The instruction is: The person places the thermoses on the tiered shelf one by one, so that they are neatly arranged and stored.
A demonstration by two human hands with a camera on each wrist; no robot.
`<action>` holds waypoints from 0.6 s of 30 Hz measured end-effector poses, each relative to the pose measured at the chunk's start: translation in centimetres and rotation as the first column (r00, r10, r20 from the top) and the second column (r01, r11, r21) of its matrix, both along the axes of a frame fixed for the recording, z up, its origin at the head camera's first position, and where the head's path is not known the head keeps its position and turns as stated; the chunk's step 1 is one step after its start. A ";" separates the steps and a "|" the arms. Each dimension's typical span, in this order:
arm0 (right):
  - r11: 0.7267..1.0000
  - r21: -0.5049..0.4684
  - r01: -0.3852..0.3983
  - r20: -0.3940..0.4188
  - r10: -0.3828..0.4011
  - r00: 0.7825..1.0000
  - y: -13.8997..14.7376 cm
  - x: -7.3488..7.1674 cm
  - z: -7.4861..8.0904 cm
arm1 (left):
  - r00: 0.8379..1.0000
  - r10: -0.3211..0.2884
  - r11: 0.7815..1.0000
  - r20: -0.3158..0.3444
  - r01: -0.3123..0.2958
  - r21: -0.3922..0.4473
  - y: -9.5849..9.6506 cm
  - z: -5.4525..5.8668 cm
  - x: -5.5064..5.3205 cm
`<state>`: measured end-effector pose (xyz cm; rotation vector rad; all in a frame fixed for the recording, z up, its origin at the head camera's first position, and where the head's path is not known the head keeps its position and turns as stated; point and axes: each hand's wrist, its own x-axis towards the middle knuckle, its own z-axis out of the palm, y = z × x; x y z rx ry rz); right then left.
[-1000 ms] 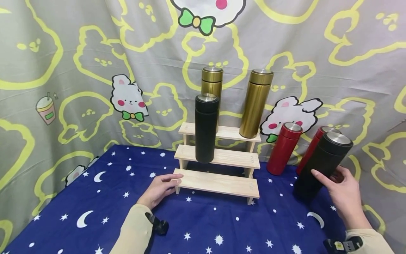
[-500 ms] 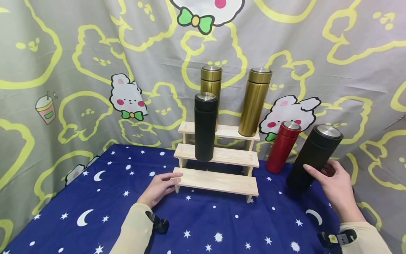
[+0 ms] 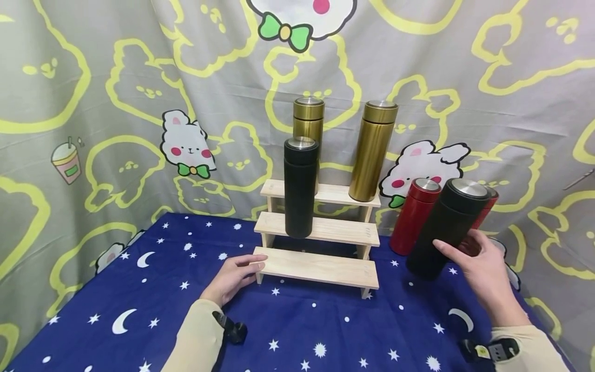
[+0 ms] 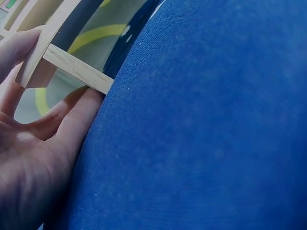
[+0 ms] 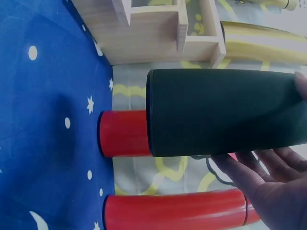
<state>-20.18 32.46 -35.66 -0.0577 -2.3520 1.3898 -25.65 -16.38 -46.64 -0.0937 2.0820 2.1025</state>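
Observation:
My right hand [image 3: 483,268] grips a black thermos bottle [image 3: 448,227] with a steel-topped lid. The bottle leans to the right and hangs above the cloth; its shadow shows below it in the right wrist view. My left hand [image 3: 237,276] holds the left end of the lowest step of a three-tier wooden stand [image 3: 321,266]. In the left wrist view the thumb lies on the board and fingertips [image 4: 93,96] touch the leg. Another black thermos [image 3: 299,191] stands on the middle step. Two gold thermoses, one at the left [image 3: 309,113] and one at the right [image 3: 372,155], occupy the top step.
Behind the held bottle stand two red thermoses, one nearer the stand [image 3: 413,217] and one farther right [image 5: 177,210]. Dark blue cloth [image 3: 321,325] with stars and moons covers the table. A grey curtain [image 3: 232,88] with yellow cartoon outlines hangs close behind.
My right hand has carried the black thermos up and to the left, toward the stand, and it now overlaps both red thermoses. The left hand stays at the stand.

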 end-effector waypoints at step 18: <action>0.998 -0.038 -0.052 0.060 0.055 0.997 -2.5 -1.0 1.0 | 1.000 -0.005 1.000 -0.014 0.005 -0.001 0.0 0.0 0.1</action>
